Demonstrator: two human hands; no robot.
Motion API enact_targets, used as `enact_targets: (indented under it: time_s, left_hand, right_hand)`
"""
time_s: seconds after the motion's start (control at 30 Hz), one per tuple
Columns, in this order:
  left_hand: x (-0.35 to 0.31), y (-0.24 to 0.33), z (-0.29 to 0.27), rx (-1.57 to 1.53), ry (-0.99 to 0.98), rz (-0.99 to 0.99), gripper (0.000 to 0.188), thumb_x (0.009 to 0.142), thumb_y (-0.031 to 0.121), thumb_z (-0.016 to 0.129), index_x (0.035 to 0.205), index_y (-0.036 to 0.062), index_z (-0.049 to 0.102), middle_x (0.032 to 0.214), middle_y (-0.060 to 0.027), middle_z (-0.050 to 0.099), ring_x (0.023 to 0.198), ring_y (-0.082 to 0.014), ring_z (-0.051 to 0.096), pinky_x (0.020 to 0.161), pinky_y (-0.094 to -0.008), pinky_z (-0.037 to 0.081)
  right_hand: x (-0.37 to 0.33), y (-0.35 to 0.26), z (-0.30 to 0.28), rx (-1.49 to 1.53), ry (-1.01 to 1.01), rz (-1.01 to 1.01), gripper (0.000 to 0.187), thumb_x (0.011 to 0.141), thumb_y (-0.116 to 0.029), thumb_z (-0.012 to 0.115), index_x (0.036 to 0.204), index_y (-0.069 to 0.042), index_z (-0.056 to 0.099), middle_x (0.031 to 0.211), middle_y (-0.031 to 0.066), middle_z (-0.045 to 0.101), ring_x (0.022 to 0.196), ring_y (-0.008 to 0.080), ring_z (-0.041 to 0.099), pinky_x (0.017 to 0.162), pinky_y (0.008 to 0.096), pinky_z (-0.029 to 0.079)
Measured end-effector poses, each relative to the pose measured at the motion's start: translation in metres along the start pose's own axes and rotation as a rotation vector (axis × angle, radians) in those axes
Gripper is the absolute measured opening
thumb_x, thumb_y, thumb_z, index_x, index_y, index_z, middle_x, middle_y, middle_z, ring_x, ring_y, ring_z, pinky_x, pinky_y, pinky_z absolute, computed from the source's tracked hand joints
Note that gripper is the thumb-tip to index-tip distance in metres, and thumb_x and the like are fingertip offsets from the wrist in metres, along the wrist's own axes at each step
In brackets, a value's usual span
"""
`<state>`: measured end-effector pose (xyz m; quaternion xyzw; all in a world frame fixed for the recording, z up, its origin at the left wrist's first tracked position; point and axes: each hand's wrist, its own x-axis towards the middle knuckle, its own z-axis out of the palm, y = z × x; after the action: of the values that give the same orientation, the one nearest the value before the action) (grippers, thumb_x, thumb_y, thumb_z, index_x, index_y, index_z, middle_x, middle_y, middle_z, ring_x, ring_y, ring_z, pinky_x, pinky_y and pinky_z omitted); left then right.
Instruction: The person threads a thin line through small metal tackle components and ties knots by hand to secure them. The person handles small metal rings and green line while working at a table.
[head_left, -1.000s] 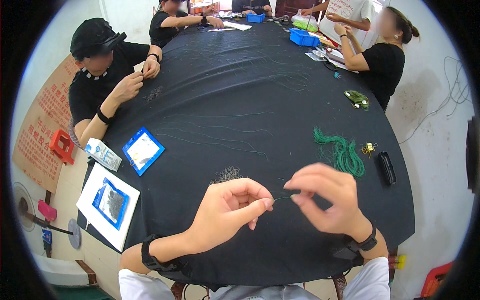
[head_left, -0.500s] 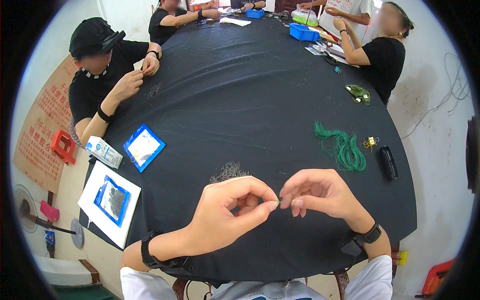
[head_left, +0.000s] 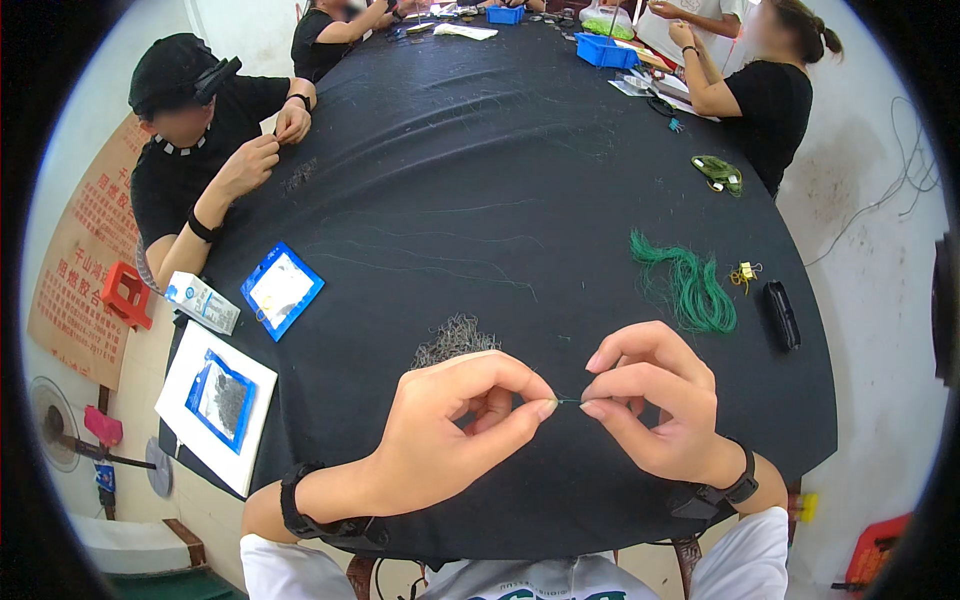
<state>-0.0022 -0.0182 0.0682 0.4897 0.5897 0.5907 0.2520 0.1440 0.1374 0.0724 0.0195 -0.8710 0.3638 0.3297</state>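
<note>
My left hand [head_left: 465, 425] is closed in a pinch, thumb against forefinger, over the near middle of the table. Facing it, my right hand [head_left: 660, 405] pinches too, its other fingers loosely curled. A short stretch of fine green thread [head_left: 568, 401] runs between the two sets of fingertips. Whether a small hook is also inside the left pinch is hidden. Just beyond my left hand lies a pile of small dark wire hooks [head_left: 456, 340]. A loose bundle of green thread [head_left: 690, 290] rests beyond my right hand.
Black cloth [head_left: 420, 200] covers the table. At left are a blue-edged packet [head_left: 283, 291], a carton [head_left: 203, 302], and a hook packet [head_left: 222, 400] on a white pad. At right lie a yellow clip [head_left: 745, 272] and black case [head_left: 781, 315]. Several people work around the table.
My right hand has drawn slightly away from the left and raised its fingers, closing thumb and forefinger on the thread. More thread shows between the hands. My left hand has barely moved.
</note>
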Motion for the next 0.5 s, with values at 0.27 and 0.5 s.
enact_targets:
  time_s: [0.27, 0.5]
  left_hand:
    - [0.0012, 0.0034, -0.0022, -0.121, -0.08, -0.156, 0.01, 0.083, -0.007, 0.062, 0.093, -0.0057, 0.062, 0.091, -0.0095, 0.063, 0.076, -0.007, 0.059, 0.062, -0.0181, 0.046]
    - [-0.0006, 0.0032, -0.0031, -0.086, -0.108, -0.206, 0.009, 0.084, -0.006, 0.061, 0.094, -0.0067, 0.062, 0.091, -0.0092, 0.063, 0.077, -0.0072, 0.059, 0.063, -0.0184, 0.048]
  right_hand:
    - [-0.0002, 0.0005, 0.0026, 0.033, 0.029, -0.001, 0.013, 0.072, 0.003, 0.072, 0.082, -0.003, 0.064, 0.094, 0.0078, 0.06, 0.066, 0.0103, 0.059, 0.051, 0.0215, 0.047]
    - [-0.0004, -0.0012, 0.0033, -0.004, 0.034, -0.037, 0.016, 0.071, 0.003, 0.073, 0.082, -0.003, 0.063, 0.093, 0.0081, 0.06, 0.066, 0.0123, 0.06, 0.052, 0.0231, 0.047]
